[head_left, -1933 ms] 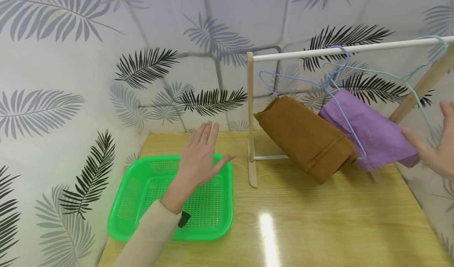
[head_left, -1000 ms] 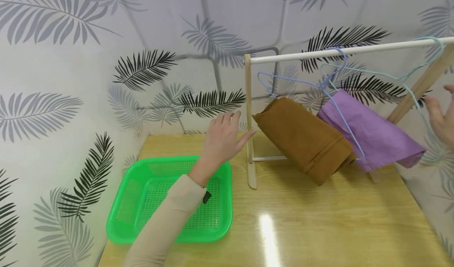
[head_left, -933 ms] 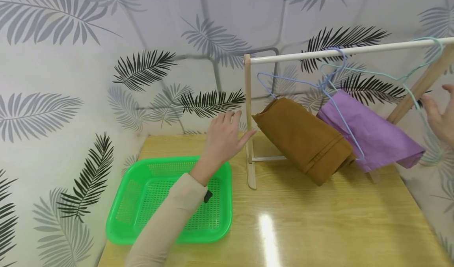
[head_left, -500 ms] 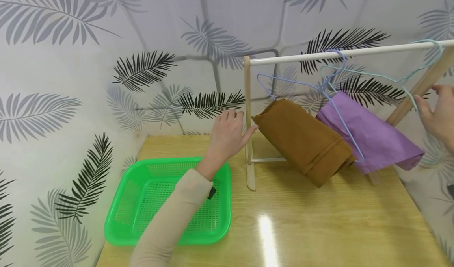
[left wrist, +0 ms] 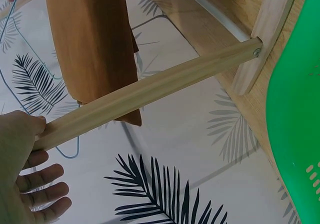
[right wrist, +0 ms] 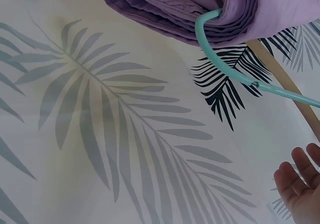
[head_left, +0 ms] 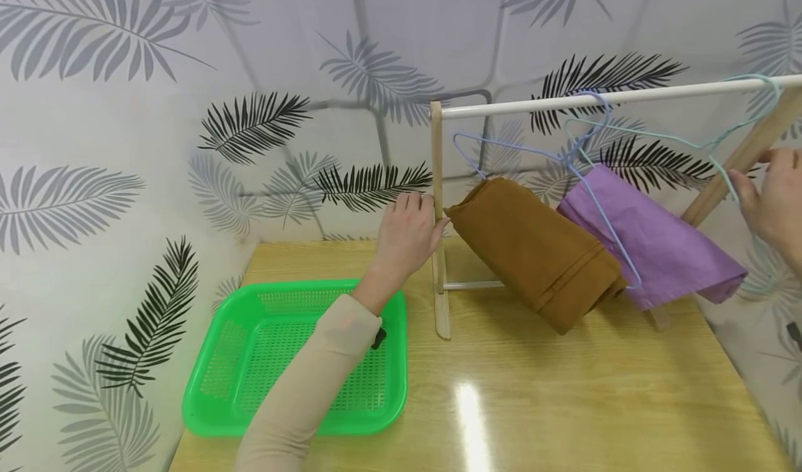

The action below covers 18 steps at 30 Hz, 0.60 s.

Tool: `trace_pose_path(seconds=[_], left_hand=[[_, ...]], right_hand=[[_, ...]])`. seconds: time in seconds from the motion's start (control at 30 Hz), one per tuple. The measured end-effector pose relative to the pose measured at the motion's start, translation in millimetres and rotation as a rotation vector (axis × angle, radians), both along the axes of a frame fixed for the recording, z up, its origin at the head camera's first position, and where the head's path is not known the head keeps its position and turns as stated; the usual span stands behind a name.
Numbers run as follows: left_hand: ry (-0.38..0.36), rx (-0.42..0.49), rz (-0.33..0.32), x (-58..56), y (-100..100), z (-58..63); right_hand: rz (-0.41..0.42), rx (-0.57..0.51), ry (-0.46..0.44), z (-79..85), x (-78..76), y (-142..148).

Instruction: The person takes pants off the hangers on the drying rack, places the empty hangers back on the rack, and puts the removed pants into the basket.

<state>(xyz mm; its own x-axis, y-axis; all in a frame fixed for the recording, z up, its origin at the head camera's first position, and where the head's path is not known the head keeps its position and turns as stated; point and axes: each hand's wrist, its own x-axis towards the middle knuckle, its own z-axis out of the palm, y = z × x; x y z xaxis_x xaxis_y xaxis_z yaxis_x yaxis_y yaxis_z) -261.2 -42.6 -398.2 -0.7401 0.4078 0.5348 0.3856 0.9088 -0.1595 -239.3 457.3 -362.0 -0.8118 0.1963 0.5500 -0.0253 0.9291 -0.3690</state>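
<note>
A small wooden clothes rack [head_left: 438,159] with a white top rod stands on the table. My left hand [head_left: 407,232] grips its left post [left wrist: 150,89] between thumb and index finger, the other fingers loosely curved. At the right post [head_left: 745,155], my right hand [head_left: 780,200] holds on with thumb and index finger; the contact is partly hidden. Its other fingers [right wrist: 295,184] are loosely bent in the right wrist view. Brown folded cloth [head_left: 539,253] hangs on a blue hanger [head_left: 532,148]. Purple folded cloth [head_left: 651,239] hangs on a teal hanger [head_left: 664,134].
A green plastic basket [head_left: 209,360] stands on the left of the wooden table [head_left: 564,402], under my left forearm. Leaf-patterned covering [head_left: 125,110] rises behind and beside the table. A metal lower bar [head_left: 476,285] joins the rack's feet.
My left hand has moved right from above the basket and taken hold of the left post. My right hand has come in to the right post. Rack and cloths look unmoved.
</note>
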Motion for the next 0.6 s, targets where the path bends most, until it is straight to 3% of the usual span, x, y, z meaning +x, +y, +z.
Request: trace_pose_path(seconds=[0.37, 0.6], left_hand=[[0.137, -0.098, 0.028, -3.2, 2.1, -6.5], [0.156, -0.100, 0.046, -4.3, 2.8, -7.6]], right_hand=[[-0.085, 0.111, -0.049, 2.2, -4.2, -3.0], [-0.025, 0.124, 0.002, -0.5, -3.3, 1.0]])
